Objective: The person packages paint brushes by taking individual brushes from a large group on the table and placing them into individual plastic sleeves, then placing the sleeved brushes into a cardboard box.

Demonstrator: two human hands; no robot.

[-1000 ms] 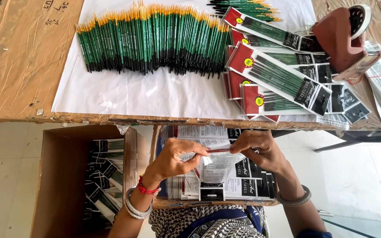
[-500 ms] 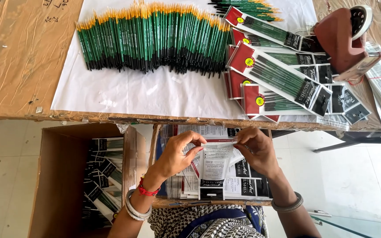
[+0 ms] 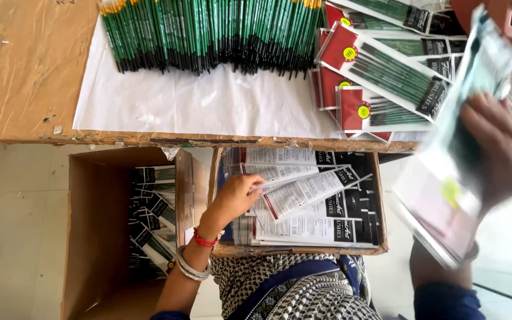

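**Packet lifted in my right hand, left in the tray**

My right hand (image 3: 496, 151) grips a clear, blurred brush packet (image 3: 451, 154), raised beside the table edge. My left hand (image 3: 232, 198) rests with loose fingers on the flat packets in the cardboard tray (image 3: 380, 195) on my lap. Above, green brushes (image 3: 208, 29) line the white sheet (image 3: 197, 104).

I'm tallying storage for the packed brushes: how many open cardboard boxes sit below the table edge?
2. One box is at lower left, holding packets stacked on edge. The other box is in front of the person, where the left hand touches flat packets. More may lie outside the view.
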